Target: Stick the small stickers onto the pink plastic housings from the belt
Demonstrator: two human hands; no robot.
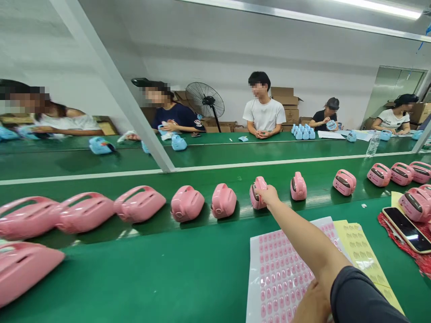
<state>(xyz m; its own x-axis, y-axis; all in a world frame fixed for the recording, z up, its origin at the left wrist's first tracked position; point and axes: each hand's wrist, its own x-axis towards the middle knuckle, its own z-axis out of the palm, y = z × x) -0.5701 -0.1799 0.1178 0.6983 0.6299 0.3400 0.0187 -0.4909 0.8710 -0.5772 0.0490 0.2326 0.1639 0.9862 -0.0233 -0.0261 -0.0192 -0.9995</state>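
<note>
My right hand (268, 195) reaches out over the belt, its fingers closed on a pink plastic device with a handle (257, 194) standing in a row of similar ones. Beside it on the left is another pink device (224, 201); to the right stands one with a dark panel (298, 186). Below my outstretched forearm, my left hand (313, 303) is partly covered, close to a sheet of pink oval stickers (276, 273); its fingers do not show clearly. A yellow sticker sheet (365, 251) lies partly under the same arm.
More pink devices (139, 204) line the green belt (198, 177) on both sides. A phone (407, 229) rests on red mesh (387, 224) at the right. Across a metal frame post (111, 80), several people sit with blue devices (101, 146). A water bottle (373, 144) stands there.
</note>
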